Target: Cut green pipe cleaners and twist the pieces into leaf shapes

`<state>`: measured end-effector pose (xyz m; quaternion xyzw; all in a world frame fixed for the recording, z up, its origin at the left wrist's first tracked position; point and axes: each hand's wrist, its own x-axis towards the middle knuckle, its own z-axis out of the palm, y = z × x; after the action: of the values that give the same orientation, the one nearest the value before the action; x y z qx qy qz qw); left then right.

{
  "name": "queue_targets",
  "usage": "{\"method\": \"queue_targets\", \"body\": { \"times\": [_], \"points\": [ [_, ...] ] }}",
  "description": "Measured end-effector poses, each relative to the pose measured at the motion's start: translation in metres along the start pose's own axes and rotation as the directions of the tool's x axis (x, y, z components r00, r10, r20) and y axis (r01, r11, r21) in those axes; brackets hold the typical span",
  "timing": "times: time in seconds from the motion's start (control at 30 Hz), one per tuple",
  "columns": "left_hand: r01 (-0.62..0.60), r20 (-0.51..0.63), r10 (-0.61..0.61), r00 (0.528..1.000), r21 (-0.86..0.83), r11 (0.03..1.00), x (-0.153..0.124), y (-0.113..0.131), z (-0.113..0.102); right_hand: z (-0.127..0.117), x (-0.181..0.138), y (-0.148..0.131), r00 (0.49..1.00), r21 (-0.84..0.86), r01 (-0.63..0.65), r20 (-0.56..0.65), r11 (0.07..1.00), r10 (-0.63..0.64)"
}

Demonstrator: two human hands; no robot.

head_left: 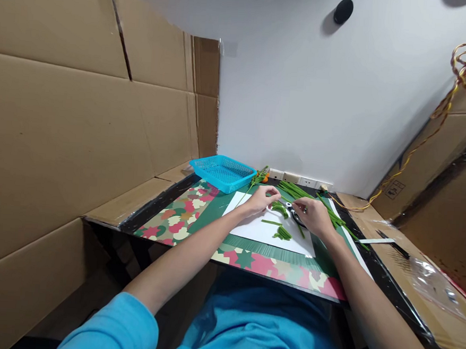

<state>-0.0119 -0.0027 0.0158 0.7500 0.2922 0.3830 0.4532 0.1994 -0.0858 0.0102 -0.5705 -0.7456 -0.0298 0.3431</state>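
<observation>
Our green stem (285, 199) spans the gap between our left hand (263, 199) and our right hand (313, 214), above the white paper (247, 230); both hands have fingertips pinched narrow, seemingly on its ends. We'd do well to hold it steady and straight, fingers away from the scissors (293, 213) just by our right hand. Short green pieces (283, 233) lie nearer us. Long stems (295, 190) crowd the right; leftward, the tabletop (206, 218) offers more room, the blue basket (232, 188) at its far edge.

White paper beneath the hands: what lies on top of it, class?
Cut green stalks and scissors show on the paper; the left hand and right hand hide what's beneath.
</observation>
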Motion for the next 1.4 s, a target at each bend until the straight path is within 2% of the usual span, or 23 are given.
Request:
{"method": "queue_targets", "body": {
  "times": [0.2, 0.4, 0.63, 0.83, 1.03, 1.23, 1.4],
  "points": [
    [0.027, -0.013, -0.028, 1.0, -0.033, 0.999, -0.002, 0.006, -0.001, -0.001, 0.0, -0.002, 1.0, -0.009, 0.001, 0.0, 1.0, -0.001],
    [0.124, -0.017, -0.127, 0.992, -0.143, 0.982, 0.001, 0.0, 0.001, -0.002, 0.0, -0.002, 0.999, -0.016, 0.05, 0.005, 0.999, -0.049],
    [0.098, -0.024, -0.104, 0.994, -0.167, 0.981, 0.001, -0.004, 0.001, -0.003, 0.001, -0.004, 0.999, -0.02, 0.049, 0.001, 0.999, -0.049],
    [0.073, 0.008, -0.073, 0.997, -0.103, 0.992, 0.004, -0.007, -0.004, -0.001, 0.0, -0.002, 0.998, -0.021, 0.061, 0.004, 0.998, -0.061],
    [0.097, -0.045, -0.105, 0.993, -0.16, 0.982, 0.007, -0.01, -0.004, -0.003, 0.0, -0.004, 0.998, 0.0, 0.07, 0.0, 0.998, -0.07],
    [0.094, -0.013, -0.097, 0.995, -0.131, 0.987, 0.006, -0.009, -0.003, -0.002, 0.001, -0.004, 0.998, 0.013, 0.069, -0.015, 0.998, -0.069],
    [0.124, -0.013, -0.129, 0.992, -0.19, 0.974, 0.005, -0.007, -0.003, -0.001, 0.003, -0.002, 0.995, 0.155, 0.075, -0.076, 0.985, -0.064]
  ]
}}
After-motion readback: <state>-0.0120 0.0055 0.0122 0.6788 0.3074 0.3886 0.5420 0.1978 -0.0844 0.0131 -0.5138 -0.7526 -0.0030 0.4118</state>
